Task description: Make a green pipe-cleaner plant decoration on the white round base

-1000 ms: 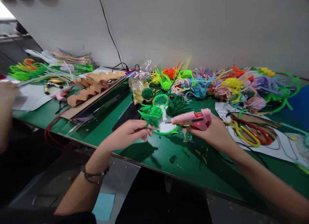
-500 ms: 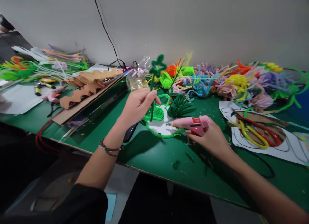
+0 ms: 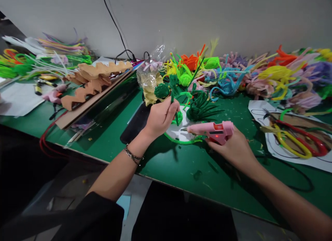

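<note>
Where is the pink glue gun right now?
The pink glue gun is in the right hand, just right of centre in the head view, its nozzle pointing left over the white disc ringed with green pipe cleaner on the green table.

A single head-worn camera looked forward and down at close range over the green counter (image 3: 160,164), its near edge running slantwise across the lower frame. The left hand (image 3: 160,116) and right hand (image 3: 234,149) sat mid-frame, both forearms reaching in from below. Beyond the hands, the view faced a pale wall (image 3: 207,19) that closed off the counter's far side.
</note>
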Motion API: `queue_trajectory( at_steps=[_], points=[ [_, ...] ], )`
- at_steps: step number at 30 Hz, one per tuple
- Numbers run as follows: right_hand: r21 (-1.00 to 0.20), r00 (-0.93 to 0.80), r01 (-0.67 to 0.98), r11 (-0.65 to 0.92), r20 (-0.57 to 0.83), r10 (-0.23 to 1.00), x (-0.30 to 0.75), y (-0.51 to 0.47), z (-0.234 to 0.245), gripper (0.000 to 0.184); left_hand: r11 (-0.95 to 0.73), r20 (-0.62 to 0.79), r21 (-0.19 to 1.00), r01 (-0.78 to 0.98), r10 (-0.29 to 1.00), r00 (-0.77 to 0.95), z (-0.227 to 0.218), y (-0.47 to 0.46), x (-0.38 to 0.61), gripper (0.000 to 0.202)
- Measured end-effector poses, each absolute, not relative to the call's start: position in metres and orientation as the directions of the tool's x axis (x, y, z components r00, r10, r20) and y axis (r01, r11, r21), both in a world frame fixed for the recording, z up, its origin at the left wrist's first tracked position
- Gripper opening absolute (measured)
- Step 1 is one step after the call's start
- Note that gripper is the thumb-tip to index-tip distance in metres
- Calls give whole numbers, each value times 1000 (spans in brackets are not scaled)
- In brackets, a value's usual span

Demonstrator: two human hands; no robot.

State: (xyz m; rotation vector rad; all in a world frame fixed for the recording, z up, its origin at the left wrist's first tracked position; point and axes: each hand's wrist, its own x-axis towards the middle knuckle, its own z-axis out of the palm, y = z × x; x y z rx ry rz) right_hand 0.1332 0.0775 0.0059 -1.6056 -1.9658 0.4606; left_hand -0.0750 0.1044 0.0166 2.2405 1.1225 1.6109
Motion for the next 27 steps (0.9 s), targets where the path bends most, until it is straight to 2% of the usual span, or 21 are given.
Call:
queue_trajectory(
  at_steps=[5,11,18,21,27],
  points=[
    [-542,-142,804,245,225,964,135,78,1,17,-701,741,498,510,650,169,14,105,-73,32],
    [-523,-197,785,332,298,934,133,77,5,20,-673,719,513,534,676,161,13,104,-72,35],
    [-468,-229,808,359,312,922,132,74,7,16,-671,726,515,533,672,145,12,105,-73,37],
    [-362,-284,847,390,313,906,133,72,7,14,-679,738,501,537,659,145,11,107,-74,36],
    [-29,-425,884,467,368,827,131,66,10,23,-681,743,468,563,648,167,10,108,-75,34]
  ],
)
